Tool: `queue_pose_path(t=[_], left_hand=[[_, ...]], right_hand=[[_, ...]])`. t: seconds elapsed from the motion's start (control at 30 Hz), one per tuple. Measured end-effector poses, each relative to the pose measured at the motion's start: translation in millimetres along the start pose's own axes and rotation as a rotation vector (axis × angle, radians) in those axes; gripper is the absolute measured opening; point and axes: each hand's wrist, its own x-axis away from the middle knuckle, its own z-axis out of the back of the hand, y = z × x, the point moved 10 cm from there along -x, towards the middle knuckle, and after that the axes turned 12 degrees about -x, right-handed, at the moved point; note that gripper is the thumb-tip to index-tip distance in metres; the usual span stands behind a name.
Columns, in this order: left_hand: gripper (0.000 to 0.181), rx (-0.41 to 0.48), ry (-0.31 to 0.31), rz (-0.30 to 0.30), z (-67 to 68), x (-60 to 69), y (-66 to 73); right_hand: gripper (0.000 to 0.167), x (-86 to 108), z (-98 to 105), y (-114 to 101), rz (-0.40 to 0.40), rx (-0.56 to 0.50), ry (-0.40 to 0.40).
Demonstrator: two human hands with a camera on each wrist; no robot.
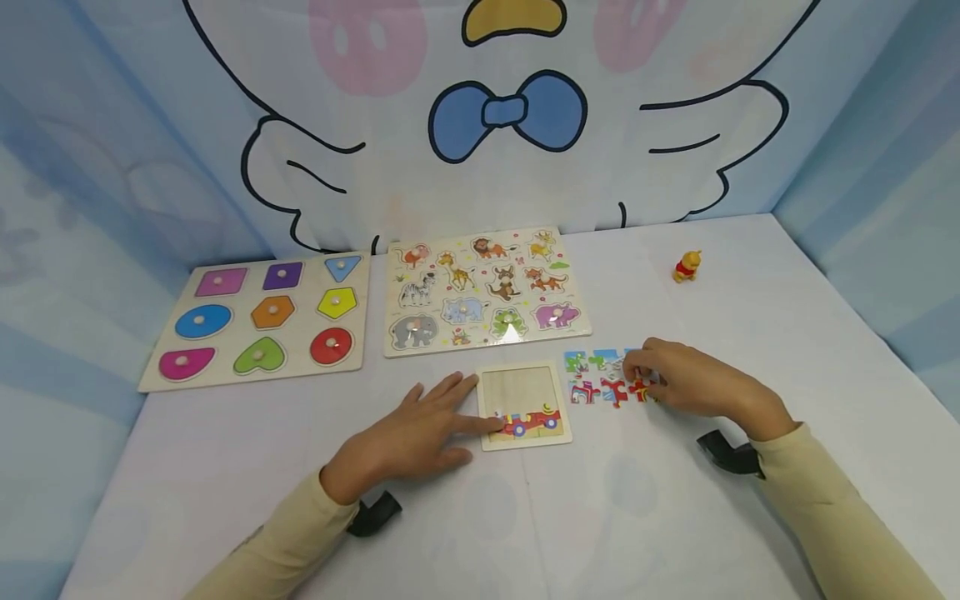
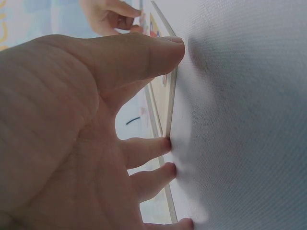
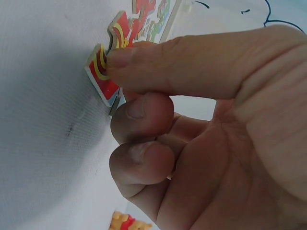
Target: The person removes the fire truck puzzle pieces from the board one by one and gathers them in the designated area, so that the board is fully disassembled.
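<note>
On the table [image 1: 570, 525], the wooden puzzle tray [image 1: 517, 387] lies between the hands, its near-left part touched by the spread-fingered left hand [image 1: 420, 429], while the right hand [image 1: 693, 383], beyond loose pieces [image 1: 613, 392], pinches a red-and-yellow piece [image 3: 101, 82].

Facing me, a pale cloth backdrop [image 1: 517, 192] bears a printed blue bow tie [image 1: 505, 111]; blue-and-white curtains [image 1: 877, 208] flank my white-covered table [image 1: 637, 542] on both sides.
</note>
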Motion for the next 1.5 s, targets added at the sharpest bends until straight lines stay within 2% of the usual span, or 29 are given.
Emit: queue_pose_path(t=[0.83,1.0,1.1,1.2,1.5], left_hand=[[0.052,-0.001,0.019,0.001,3.0,1.8,-1.1],[0.052,-0.003,0.011,-0.001,2.2,0.8,-0.2],[0.052,-0.010,0.003,0.006,1.6,0.0,-0.5],[0.052,-0.015,-0.005,0.015,1.1,-0.3,-1.6],[0.052,-0.022,-0.024,0.007,0.1,-1.4,-1.3]], right_hand=[[0.023,-1.7,5,-5,-0.053,0.032,0.022],[0.024,2.8,19,-8,-0.014,-0.005,0.097],[0.028,4.0,25,-21,0.031,-0.024,0.160],[0.035,-1.5,16,-42,0.078,0.003,0.171],[0.035,-30.1,-42,-129,0.327,0.215,0.074]])
